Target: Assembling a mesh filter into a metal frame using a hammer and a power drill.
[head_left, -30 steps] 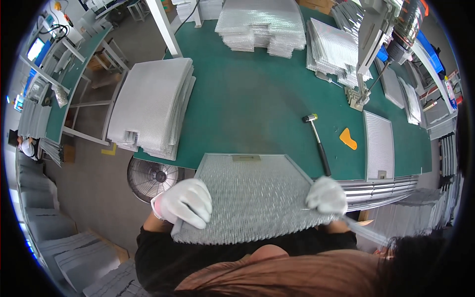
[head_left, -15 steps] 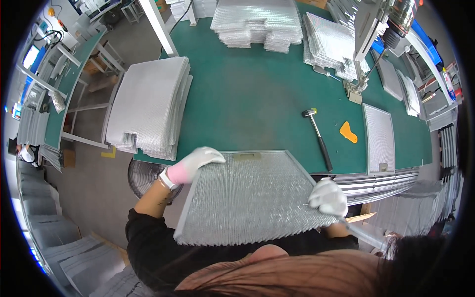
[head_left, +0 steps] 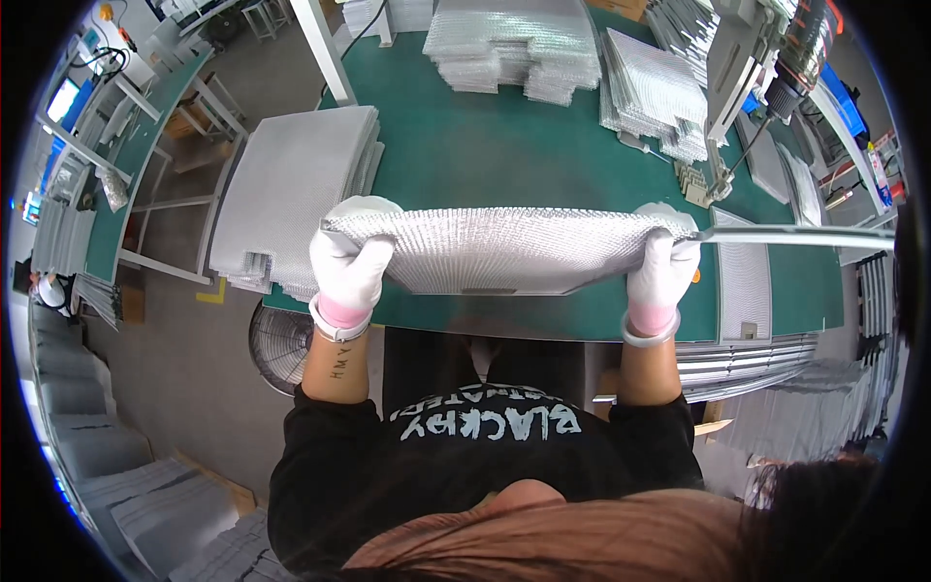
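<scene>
A silvery metal mesh filter panel (head_left: 514, 247) is held up over the front of the table. Its unframed mesh edge is at the top, and its framed edge with a small latch plate lies toward me. My left hand (head_left: 349, 254), in a white glove with a pink cuff, is closed on the left corner, thumb on the near face. On the right corner my right hand (head_left: 663, 260) is closed the same way. A thin metal frame strip (head_left: 805, 236) sticks out to the right from that corner. An orange scraper shows only as a sliver beside my right hand.
The green table (head_left: 465, 160) carries stacked mesh sheets (head_left: 291, 184) at left and more mesh stacks (head_left: 514, 44) at the back. A power driver (head_left: 803, 53) stands back right, above a metal block. A finished-looking framed panel (head_left: 745, 281) lies at right. A floor fan (head_left: 279, 344) stands below left.
The panel has swung away from my body and turned over, its unframed edge now far. My left hand moved to that edge's left corner. The frame strip now points right; the hammer is hidden.
</scene>
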A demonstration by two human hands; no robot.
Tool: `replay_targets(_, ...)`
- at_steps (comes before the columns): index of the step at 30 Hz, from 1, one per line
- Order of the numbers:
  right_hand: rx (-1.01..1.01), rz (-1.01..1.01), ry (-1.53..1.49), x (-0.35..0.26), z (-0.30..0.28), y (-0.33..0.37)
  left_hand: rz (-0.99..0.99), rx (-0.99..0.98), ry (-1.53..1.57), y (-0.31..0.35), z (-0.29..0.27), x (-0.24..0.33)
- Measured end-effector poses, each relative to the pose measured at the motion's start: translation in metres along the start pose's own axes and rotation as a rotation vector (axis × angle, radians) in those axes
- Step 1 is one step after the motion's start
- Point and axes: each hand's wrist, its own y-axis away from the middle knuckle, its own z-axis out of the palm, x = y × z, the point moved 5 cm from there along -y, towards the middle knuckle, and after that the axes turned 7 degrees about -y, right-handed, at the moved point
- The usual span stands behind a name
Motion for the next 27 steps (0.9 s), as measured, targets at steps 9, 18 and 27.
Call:
replay_targets(9, -0.178, -0.136, -0.084, -0.03, 0.022, 0.013, 0.247, -0.022, -0.111, 0.017, 0.004, 0.024)
replay_targets(18, -0.067, -0.135, -0.169, -0.018, 0.006, 0.024, 0.219, -0.147, -0.027, -0.001, 0.013, 0.045)
replay_targets(27, 0.14, -0.288, -0.066, -0.022, 0.016, -0.003, 0.13, 0.03, -0.051, -0.006, 0.001, 0.023)
